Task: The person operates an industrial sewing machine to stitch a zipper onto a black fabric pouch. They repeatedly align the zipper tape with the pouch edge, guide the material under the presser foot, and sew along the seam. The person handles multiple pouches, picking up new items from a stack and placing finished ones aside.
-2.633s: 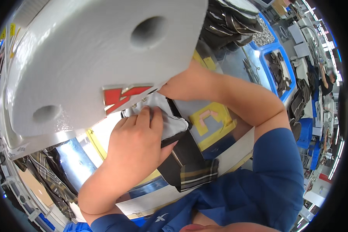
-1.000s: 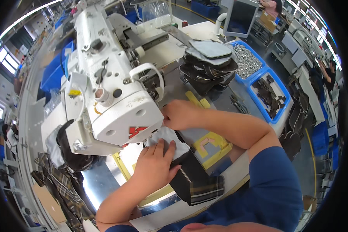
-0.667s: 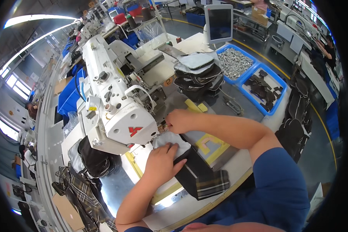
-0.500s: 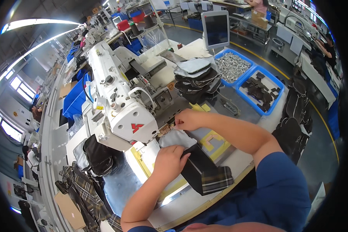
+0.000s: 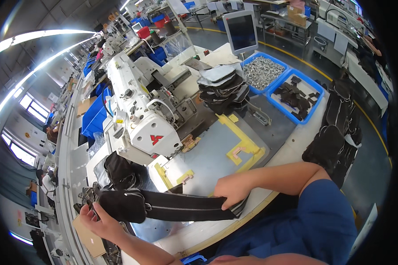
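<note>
My left hand [image 5: 99, 223] has its fingers curled at the left end of a long black fabric piece [image 5: 181, 205] with a rounded pouch and a pale zip, beside bunched plaid fabric [image 5: 90, 194]. My right hand [image 5: 232, 190] grips that piece's right end, where striped fabric shows. The piece lies crosswise along the front of the sewing table, below the white sewing machine [image 5: 141, 128]. A metal plate [image 5: 208, 154] with yellow taped guides [image 5: 247, 150] shows beside the needle area.
Stacked black and pale pieces [image 5: 219, 88] stand behind the plate. Blue trays hold metal rings [image 5: 263, 73] and dark patches [image 5: 296, 101]. A screen [image 5: 241, 31] stands behind. Black pieces [image 5: 331, 137] hang over the right edge. A blue bin [image 5: 93, 117] is left of the machine.
Both hands have come away from the needle area toward me, the left one far leftward. The black piece is now out from the machine, turned crosswise, and the taped plate is uncovered.
</note>
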Demonstrator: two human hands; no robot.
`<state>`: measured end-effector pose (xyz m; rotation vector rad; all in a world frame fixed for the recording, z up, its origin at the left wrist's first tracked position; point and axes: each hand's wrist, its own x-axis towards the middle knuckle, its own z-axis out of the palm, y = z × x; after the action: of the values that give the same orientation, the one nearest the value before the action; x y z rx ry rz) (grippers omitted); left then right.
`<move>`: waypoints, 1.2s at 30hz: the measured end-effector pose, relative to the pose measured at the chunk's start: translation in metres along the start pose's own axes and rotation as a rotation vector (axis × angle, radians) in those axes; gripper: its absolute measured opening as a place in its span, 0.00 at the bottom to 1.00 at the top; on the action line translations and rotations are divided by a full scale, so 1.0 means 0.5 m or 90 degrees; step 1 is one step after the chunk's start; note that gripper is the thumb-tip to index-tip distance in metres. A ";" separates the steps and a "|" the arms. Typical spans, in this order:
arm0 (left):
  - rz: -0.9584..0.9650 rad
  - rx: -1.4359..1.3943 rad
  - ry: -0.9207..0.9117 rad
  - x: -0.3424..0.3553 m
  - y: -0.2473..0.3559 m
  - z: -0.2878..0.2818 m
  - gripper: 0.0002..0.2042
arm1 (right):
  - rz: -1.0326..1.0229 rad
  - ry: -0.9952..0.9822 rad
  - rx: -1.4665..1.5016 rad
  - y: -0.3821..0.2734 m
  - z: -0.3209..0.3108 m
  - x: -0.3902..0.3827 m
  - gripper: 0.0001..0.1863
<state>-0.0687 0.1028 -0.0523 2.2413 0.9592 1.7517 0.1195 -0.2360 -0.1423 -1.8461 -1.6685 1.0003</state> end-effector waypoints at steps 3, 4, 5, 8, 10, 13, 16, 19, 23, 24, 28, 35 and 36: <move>0.001 -0.149 -0.261 -0.033 0.044 -0.027 0.18 | -0.072 -0.020 0.018 -0.040 -0.021 0.002 0.20; 0.089 -0.229 -0.458 -0.045 0.078 -0.017 0.20 | -0.086 -0.019 0.047 -0.050 -0.026 -0.002 0.19; 0.181 -0.305 -0.653 -0.055 0.118 -0.002 0.23 | -0.099 -0.023 0.055 -0.064 -0.033 -0.008 0.19; 0.195 -0.516 -1.166 -0.113 0.201 0.052 0.23 | -0.170 -0.027 0.091 -0.104 -0.063 -0.022 0.17; 0.263 -0.565 -1.352 -0.144 0.203 0.082 0.17 | -0.222 -0.014 0.129 -0.112 -0.074 -0.032 0.15; 0.392 -0.602 -1.354 -0.150 0.208 0.083 0.11 | -0.403 -0.058 0.515 -0.048 -0.084 -0.034 0.21; 0.338 -0.727 -1.149 -0.086 0.287 0.054 0.07 | -0.371 0.119 0.855 -0.010 -0.044 -0.053 0.35; 0.242 -0.700 -0.970 -0.030 0.311 0.029 0.06 | -0.459 0.164 0.636 0.273 0.058 -0.011 0.63; -0.298 -1.066 -0.698 -0.036 0.298 0.033 0.24 | -0.394 0.203 0.303 -0.019 -0.003 -0.034 0.45; -0.320 -1.105 -0.679 -0.032 0.297 0.045 0.23 | -0.284 0.214 0.336 -0.044 -0.004 -0.040 0.38; -0.335 -1.139 -0.673 -0.045 0.267 0.075 0.23 | -0.087 0.303 0.379 -0.052 0.021 -0.029 0.27; -0.290 -1.035 -0.533 -0.041 0.236 0.071 0.19 | -0.019 0.173 0.432 -0.086 0.001 -0.029 0.26; -0.278 -1.048 -0.504 -0.034 0.237 0.069 0.18 | -0.061 0.165 0.451 -0.074 0.005 -0.022 0.26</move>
<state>0.0071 0.0094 -0.0209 1.1402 -0.2322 0.6536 0.0933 -0.2409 -0.1140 -1.3356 -1.0465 1.0730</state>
